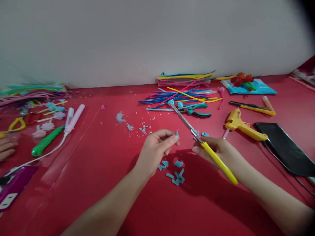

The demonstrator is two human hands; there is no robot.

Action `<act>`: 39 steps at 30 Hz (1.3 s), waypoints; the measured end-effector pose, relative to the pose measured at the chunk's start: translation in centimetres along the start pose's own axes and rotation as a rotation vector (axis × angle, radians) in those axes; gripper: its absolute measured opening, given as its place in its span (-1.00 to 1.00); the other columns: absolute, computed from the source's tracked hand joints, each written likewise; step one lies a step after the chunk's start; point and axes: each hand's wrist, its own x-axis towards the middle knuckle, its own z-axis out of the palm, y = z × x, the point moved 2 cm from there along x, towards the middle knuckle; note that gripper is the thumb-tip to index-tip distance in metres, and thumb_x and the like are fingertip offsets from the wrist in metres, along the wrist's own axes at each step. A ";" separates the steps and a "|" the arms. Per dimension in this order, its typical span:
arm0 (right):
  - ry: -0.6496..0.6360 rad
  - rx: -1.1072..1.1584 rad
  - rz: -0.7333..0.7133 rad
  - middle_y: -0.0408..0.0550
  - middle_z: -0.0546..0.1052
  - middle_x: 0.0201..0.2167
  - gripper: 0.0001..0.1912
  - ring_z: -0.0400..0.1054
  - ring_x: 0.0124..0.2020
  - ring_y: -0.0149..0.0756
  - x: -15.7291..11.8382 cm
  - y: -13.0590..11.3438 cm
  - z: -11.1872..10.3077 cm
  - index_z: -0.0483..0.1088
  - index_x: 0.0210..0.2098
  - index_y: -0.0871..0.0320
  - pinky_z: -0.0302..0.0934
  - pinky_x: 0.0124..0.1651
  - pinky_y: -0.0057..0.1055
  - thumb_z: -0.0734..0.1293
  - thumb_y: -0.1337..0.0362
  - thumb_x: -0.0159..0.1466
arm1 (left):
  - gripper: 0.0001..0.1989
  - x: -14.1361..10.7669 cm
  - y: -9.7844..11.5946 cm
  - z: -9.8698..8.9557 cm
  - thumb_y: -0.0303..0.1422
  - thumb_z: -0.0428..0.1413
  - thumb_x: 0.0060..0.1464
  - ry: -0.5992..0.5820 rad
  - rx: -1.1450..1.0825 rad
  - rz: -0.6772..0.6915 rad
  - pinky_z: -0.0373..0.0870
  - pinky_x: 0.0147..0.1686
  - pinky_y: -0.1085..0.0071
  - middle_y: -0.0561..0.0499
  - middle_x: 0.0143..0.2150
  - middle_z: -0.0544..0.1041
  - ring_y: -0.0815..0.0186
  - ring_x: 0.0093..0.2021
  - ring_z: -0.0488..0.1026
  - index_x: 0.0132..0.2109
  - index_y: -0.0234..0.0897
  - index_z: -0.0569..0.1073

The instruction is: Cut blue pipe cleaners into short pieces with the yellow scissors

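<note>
Our left hand [157,146] pinches a blue pipe-cleaner snippet [177,135], right hand [222,151] grips yellow-handled scissors [206,146]: best keep blades [186,121] clear!

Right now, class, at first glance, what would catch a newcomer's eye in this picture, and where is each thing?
The yellow-handled scissors stand out first, slanting across the right hand over the red table. Near the middle, the left hand pinches a small blue piece, with more cut pieces lying on the nearer side. Farther back, by the pale wall, a bright bundle of pipe cleaners draws the eye.
</note>
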 end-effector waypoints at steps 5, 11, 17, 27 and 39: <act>0.033 0.220 0.044 -0.33 0.08 -0.75 -0.76 -0.09 -0.74 -0.58 -0.1 0.0 0.1 0.27 -0.44 0.18 -0.14 -0.68 -0.56 0.27 0.12 0.03 | -0.88 -0.3 -0.6 1.5 -0.36 0.07 -0.06 -0.191 0.141 -0.075 0.17 -0.53 0.56 0.05 -0.50 0.42 0.49 -0.54 0.26 -0.40 -0.34 0.42; -0.008 0.195 0.013 -0.33 0.07 -0.73 -0.85 -0.05 -0.73 -0.59 -0.4 -0.2 0.3 0.20 -0.49 0.16 -0.11 -0.67 -0.57 0.26 0.22 0.04 | -0.92 -0.7 -1.1 2.5 -0.40 0.03 -0.07 -0.272 0.177 -0.062 0.18 -0.46 0.52 0.08 -0.50 0.37 0.44 -0.47 0.28 -0.40 -0.32 0.38; 0.190 0.064 0.047 -0.30 0.08 -0.74 -0.86 -0.08 -0.74 -0.58 -0.2 0.2 -1.8 0.18 -0.55 0.15 -0.14 -0.67 -0.55 0.22 0.23 0.04 | -0.86 -0.5 -0.8 1.8 -0.33 -0.01 -0.02 -0.220 0.364 0.038 0.19 -0.47 0.49 0.04 -0.48 0.37 0.40 -0.47 0.28 -0.38 -0.31 0.38; 0.210 -0.738 0.117 -0.04 0.35 -0.61 -0.80 0.13 -0.61 -0.42 2.4 2.8 -5.3 0.26 -0.53 0.19 -0.11 -0.55 -0.47 0.13 0.20 0.07 | -0.78 0.8 -0.5 -0.5 -0.32 -0.08 0.05 -0.091 0.656 0.232 0.12 -0.49 0.49 0.09 -0.55 0.30 0.41 -0.50 0.22 -0.50 -0.28 0.33; 0.002 -0.352 0.085 -0.19 0.27 -0.70 -0.75 0.08 -0.66 -0.48 0.7 1.2 -3.0 0.26 -0.52 0.16 -0.14 -0.62 -0.51 0.16 0.10 0.08 | -0.92 -0.2 -0.4 0.1 -0.44 0.06 -0.13 -0.336 0.983 0.324 0.16 -0.41 0.46 0.05 -0.37 0.37 0.36 -0.39 0.29 -0.37 -0.24 0.37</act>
